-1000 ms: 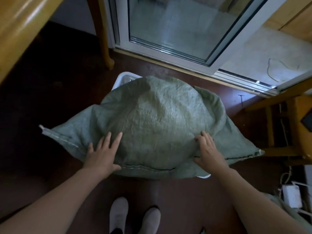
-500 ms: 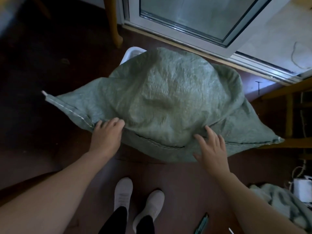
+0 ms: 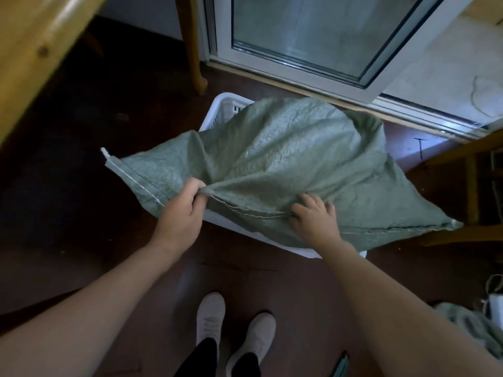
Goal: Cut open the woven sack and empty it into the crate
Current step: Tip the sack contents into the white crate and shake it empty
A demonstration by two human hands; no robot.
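Just two hands [image 3: 179,213] [image 3: 314,220], one sack [image 3: 285,159].

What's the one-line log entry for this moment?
phase: emptying | woven sack: draped over white crate | left hand: gripping stitched edge | right hand: pinching same edge | contents: not visible

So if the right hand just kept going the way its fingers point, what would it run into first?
The right hand already rests on the green woven sack, fingers aimed up the picture, away from the person. Pushing on, it would likely press into the sack's bulging body; the white crate lies beneath and beyond, though depth is unclear.
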